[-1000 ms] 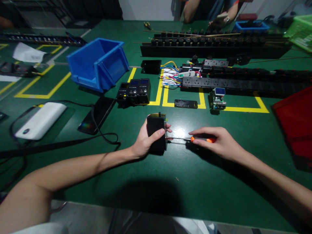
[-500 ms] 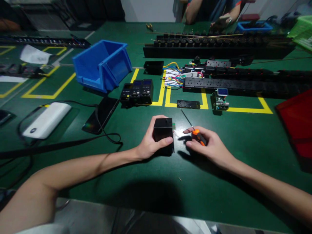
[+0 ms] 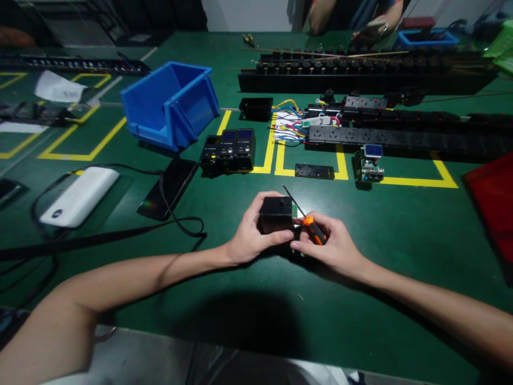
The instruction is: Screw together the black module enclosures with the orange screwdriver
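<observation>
My left hand [image 3: 256, 232] is wrapped round a black box-shaped housing [image 3: 276, 214], thumb across its near face. A strip of green circuit board [image 3: 295, 210] shows at the housing's right side. In my right hand [image 3: 331, 243] is a screwdriver [image 3: 315, 229] with an orange and black handle, its shaft pointing up and left past the housing's corner. The fingertips of my right hand are at the housing's right side; whether they touch it is hard to tell. Beyond my hands lies a flat black plate [image 3: 315, 171], with a small circuit module [image 3: 371, 164] to its right.
Three black display modules [image 3: 228, 151] stand beside a blue bin [image 3: 170, 107]. Black socket strips [image 3: 360, 136] with loose wires lie behind. A phone [image 3: 168, 190], a white power bank [image 3: 80, 197] and cables are at left, a red bin [image 3: 492, 198] at right. Another person sits across the table.
My right hand has moved left with the screwdriver, up to the housing's right side. The housing in my left hand appears slightly farther right, as the whole view has shifted a little.
</observation>
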`<state>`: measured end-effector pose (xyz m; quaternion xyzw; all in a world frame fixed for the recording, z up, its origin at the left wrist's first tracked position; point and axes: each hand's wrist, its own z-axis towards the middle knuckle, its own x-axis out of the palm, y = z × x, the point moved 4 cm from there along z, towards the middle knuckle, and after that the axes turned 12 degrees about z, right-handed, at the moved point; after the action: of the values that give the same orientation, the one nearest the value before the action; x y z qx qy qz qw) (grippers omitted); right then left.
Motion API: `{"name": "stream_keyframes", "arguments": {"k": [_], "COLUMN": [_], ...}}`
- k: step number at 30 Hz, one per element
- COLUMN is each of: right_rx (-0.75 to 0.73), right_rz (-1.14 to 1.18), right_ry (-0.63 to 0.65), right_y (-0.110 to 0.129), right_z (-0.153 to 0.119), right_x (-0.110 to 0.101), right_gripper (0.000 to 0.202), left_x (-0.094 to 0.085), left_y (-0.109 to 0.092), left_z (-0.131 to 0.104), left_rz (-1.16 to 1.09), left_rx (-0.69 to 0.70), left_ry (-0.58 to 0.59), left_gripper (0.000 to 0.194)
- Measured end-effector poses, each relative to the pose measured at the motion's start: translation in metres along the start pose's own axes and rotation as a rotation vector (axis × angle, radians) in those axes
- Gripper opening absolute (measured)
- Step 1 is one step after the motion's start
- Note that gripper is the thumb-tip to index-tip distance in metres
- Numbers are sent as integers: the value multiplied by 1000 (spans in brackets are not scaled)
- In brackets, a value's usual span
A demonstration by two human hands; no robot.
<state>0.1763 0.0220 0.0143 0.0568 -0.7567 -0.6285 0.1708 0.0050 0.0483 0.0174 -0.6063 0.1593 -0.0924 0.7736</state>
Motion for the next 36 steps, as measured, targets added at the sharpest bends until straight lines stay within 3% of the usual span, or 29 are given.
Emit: {"name": "stream_keyframes", "arguments": {"k": [8, 18, 24, 36], "right_rx": [-7, 9, 10, 10], "right_rz": [26, 78, 147, 175], "right_ry": [-13, 51, 37, 65], "right_y": [-4, -9, -12, -15], "right_z": [-1, -3, -3, 0], "right_x": [-3, 0, 1, 4], "right_gripper": [32, 34, 37, 39], "left_x": [-3, -2, -2, -5], "left_y": [-3, 0, 4, 12], "left_z": [0, 1, 1, -1], "left_rz": [86, 46, 27, -15], "left_rx": [14, 37, -35, -30], "left_ry": [-17, 20, 39, -6], "left_gripper": [53, 55, 59, 58]}}
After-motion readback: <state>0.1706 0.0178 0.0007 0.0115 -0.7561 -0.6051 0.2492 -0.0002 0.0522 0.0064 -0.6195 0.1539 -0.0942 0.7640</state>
